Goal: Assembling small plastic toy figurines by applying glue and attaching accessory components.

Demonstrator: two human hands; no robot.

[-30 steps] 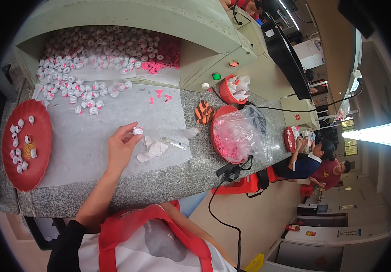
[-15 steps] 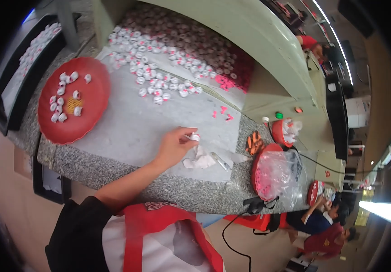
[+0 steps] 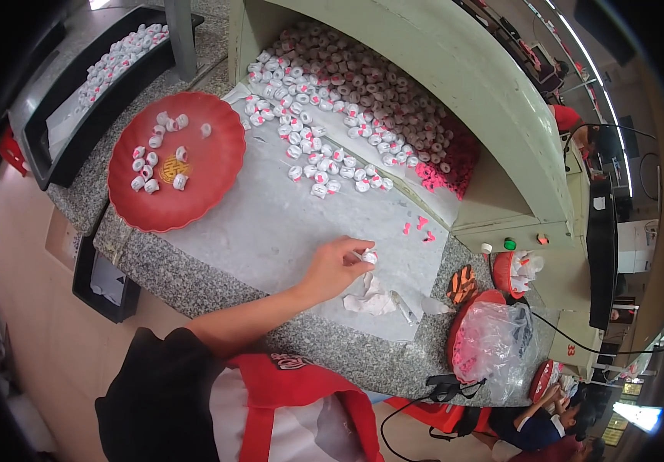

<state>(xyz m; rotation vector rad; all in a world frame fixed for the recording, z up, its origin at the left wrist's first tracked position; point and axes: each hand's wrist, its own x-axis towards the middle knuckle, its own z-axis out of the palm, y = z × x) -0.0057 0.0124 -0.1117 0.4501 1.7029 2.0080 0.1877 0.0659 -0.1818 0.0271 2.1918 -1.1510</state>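
My left hand (image 3: 338, 266) is closed, pinching a small white round piece with a pink mark (image 3: 370, 256) between thumb and fingertips. It is held just above the white sheet (image 3: 270, 246) on the speckled counter. Beside the hand lie a crumpled white cloth or tissue (image 3: 370, 299) and a slim pale tool (image 3: 404, 306) whose kind I cannot make out. Farther off, many similar white pieces (image 3: 323, 165) are spread on the sheet and heaped under the pale green cabinet. A few small pink pieces (image 3: 422, 222) lie right of them. My right hand is not in view.
At left stands a red scalloped plate (image 3: 216, 189) with several white pieces, beyond it a black tray (image 3: 62, 158) of more. On the right are an orange-and-black striped object (image 3: 462, 284), a red bowl (image 3: 504, 273), clear plastic bag (image 3: 498, 339) and cable. Other people sit farther right.
The whole view has shifted, so the counter and its things appear farther right and slightly lower. My left hand keeps its pinch on the white piece over the same part of the sheet.
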